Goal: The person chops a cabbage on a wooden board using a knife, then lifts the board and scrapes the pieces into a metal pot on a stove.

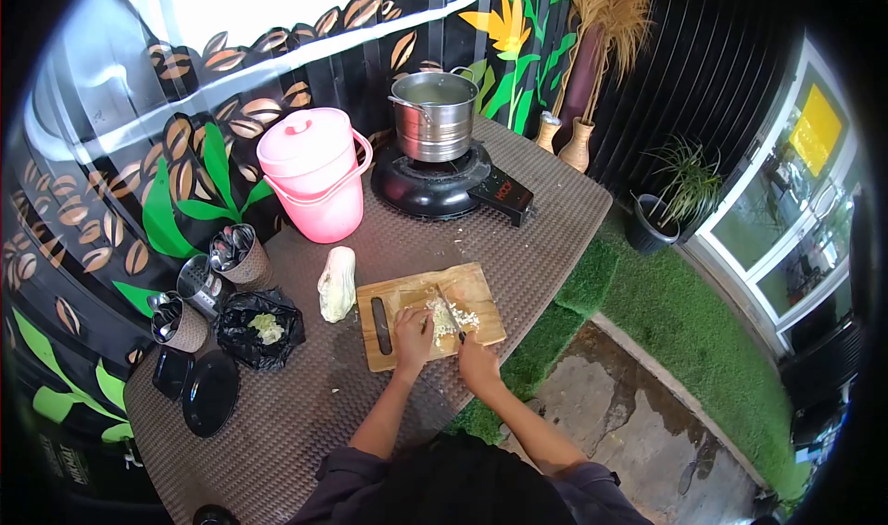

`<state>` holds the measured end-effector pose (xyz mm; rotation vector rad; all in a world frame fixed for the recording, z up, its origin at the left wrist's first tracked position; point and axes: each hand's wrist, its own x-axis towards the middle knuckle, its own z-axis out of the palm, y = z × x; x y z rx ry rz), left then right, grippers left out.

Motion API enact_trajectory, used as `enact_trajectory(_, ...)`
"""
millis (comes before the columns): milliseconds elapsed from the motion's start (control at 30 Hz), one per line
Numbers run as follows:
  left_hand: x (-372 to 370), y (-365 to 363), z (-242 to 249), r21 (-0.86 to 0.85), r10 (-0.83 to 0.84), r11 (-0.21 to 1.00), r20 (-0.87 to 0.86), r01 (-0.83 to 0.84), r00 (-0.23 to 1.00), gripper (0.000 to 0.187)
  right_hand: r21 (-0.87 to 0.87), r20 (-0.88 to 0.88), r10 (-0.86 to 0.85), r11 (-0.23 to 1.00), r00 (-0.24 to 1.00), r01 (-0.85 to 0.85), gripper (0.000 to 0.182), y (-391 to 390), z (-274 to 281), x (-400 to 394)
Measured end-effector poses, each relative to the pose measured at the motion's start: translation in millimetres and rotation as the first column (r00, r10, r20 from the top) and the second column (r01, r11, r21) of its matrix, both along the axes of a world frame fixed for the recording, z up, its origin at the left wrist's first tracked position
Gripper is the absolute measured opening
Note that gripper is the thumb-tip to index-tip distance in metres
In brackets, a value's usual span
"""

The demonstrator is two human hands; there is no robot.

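Note:
A wooden cutting board [390, 296] with a dark handle slot lies near the table's front edge. Small pale chopped pieces [469, 320] are spread over its middle. My right hand [478, 363] is closed round the handle of a knife [448, 308], whose blade points away from me among the pieces. My left hand [413, 337] rests on the board just left of the blade, its fingers bent and slightly apart, with nothing visible in them. Beyond the board's left corner lies a pale napa cabbage [338, 284].
Behind the board stand a pink lidded bucket [314, 178] and a steel pot [433, 123] on a black portable stove [430, 187]. At left are a black plastic bag [289, 326] with scraps, cutlery holders [248, 264] and a black oval plate [211, 394]. The table edge [555, 294] drops to grass at right.

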<state>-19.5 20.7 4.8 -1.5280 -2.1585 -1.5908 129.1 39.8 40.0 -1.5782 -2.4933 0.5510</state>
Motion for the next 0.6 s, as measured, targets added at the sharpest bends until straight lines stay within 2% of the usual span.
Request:
enact_trajectory(133,1,-1,2,-0.039,-0.039,0.998,0.02,0.04,0.999,0.009,-0.07,-0.046,-0.015,0.997,0.999,0.012,0.031,14,3,-6)
enact_trajectory(200,1,-3,5,-0.04,-0.056,0.998,0.012,0.056,0.998,0.009,-0.069,-0.065,0.089,0.993,0.994,-0.094,0.032,28,14,0)
enact_trajectory(233,3,-4,7,-0.046,-0.065,0.997,-0.001,0.065,0.998,0.009,-0.068,-0.067,0.088,0.993,0.994,-0.093,0.032,27,26,3)
enact_trajectory(300,3,-4,8,-0.053,-0.076,0.996,-0.013,0.075,0.997,0.008,-0.084,0.029,0.213,0.974,0.977,-0.21,0.032,23,45,8)
enact_trajectory(333,3,-4,6,-0.055,-0.077,0.996,-0.002,0.077,0.997,0.008,-0.083,0.029,0.212,0.975,0.977,-0.209,0.032,19,33,6)
enact_trajectory(400,1,-2,4,-0.055,-0.08,0.995,0.009,0.08,0.997,0.007,-0.018,0.069,0.031,0.999,0.997,-0.03,0.031,2,-1,-4)
enact_trajectory(433,1,-2,3,-0.059,-0.085,0.995,-0.008,0.085,0.996,0.007,-0.018,0.07,0.028,0.999,0.997,-0.027,0.031,-4,-3,-9)
enact_trajectory(500,1,-2,1,-0.061,-0.093,0.994,-0.022,0.091,0.995,0.007,-0.11,0.046,-0.047,0.993,0.998,0.052,0.031,-14,-3,-14)
enact_trajectory(600,0,-4,-4,-0.081,-0.11,0.991,-0.002,0.109,0.994,0.008,-0.103,-0.019,0.003,0.995,1.0,-0.005,0.032,4,6,-13)
